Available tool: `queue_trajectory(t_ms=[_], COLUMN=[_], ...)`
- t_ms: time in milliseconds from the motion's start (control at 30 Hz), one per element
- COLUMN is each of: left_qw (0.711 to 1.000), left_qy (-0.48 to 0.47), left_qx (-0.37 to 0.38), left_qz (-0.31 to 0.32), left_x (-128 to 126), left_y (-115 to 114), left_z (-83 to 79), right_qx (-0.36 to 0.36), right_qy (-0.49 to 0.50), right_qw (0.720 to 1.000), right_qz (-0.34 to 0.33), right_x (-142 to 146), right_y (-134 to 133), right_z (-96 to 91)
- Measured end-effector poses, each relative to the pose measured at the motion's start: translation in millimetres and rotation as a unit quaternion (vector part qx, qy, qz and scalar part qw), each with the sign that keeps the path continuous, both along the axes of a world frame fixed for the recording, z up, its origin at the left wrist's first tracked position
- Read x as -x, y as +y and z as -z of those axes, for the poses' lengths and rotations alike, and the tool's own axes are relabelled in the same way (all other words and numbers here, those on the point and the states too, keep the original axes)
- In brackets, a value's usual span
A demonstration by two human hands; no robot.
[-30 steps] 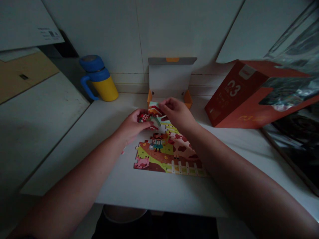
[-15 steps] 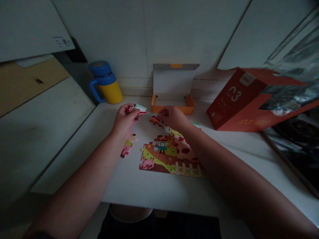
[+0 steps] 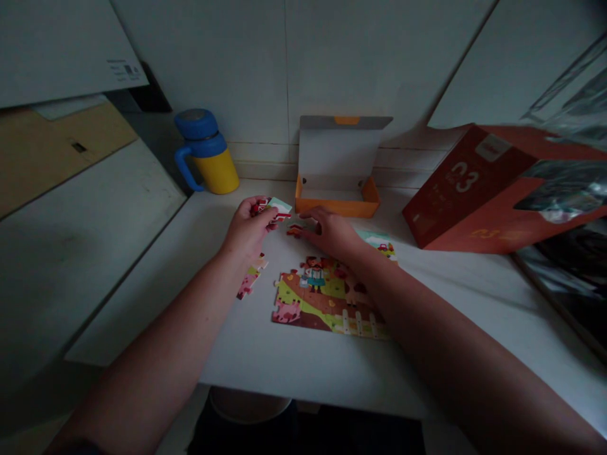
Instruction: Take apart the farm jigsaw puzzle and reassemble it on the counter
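A partly joined farm jigsaw (image 3: 327,297) lies on the white table (image 3: 284,360). My left hand (image 3: 246,227) is closed on a small clump of joined pieces (image 3: 275,208), held just above the table at the puzzle's far left. My right hand (image 3: 332,230) rests fingers-down on a red piece (image 3: 294,230) at the puzzle's top edge, pressing it against the table. A loose pink and yellow piece (image 3: 251,278) lies beside my left wrist. Another piece with sky and a red barn (image 3: 379,243) lies right of my right hand.
An open orange box with a raised grey lid (image 3: 337,189) stands behind the hands. A blue and yellow mug (image 3: 208,155) sits at the back left. A large red carton (image 3: 478,189) lies at the right, beside crinkled clear plastic (image 3: 569,114).
My left hand pulled its clump of pieces away to the left. My right hand came down from a raised pinch onto the red piece on the table.
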State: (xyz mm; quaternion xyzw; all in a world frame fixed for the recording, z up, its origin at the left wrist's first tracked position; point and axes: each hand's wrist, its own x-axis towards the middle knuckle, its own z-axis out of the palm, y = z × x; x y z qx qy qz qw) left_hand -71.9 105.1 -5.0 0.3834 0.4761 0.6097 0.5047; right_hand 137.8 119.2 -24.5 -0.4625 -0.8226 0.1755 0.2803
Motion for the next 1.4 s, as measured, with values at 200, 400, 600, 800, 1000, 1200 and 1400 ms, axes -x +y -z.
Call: queue_trajectory(t_ms=[200, 400, 600, 800, 1000, 1200, 1400], left_qw=[1.000, 1.000, 1.000, 1.000, 1.000, 0.999, 0.998], left_qy=[-0.001, 0.000, 0.004, 0.010, 0.021, 0.027, 0.047], left_qx=[-0.005, 0.005, 0.001, 0.005, 0.003, 0.008, -0.005], left_qz=[0.003, 0.000, 0.009, 0.014, 0.019, 0.022, 0.041], left_x=[0.1, -0.4, -1.3, -2.8, -2.7, -4.8, -6.7], left_y=[0.3, 1.8, -0.8, -2.2, -2.8, -2.5, -2.1], left_z=[-0.1, 1.2, 0.3, 0.6, 0.9, 3.2, 9.5], right_qx=[0.002, 0.002, -0.004, -0.002, 0.012, 0.021, 0.052], right_qy=[-0.022, -0.030, -0.061, -0.060, -0.052, -0.061, 0.010], right_qw=[1.000, 0.999, 0.998, 0.998, 0.998, 0.998, 0.999], right_qz=[-0.012, -0.014, -0.028, -0.034, -0.040, -0.028, 0.000], right_x=[-2.5, -5.1, -7.5, -8.4, -9.6, -9.3, -8.3], right_y=[3.2, 1.5, 3.4, 3.6, 3.5, 5.2, 1.9], right_z=[4.4, 2.0, -1.0, -1.6, -4.5, -5.1, -10.1])
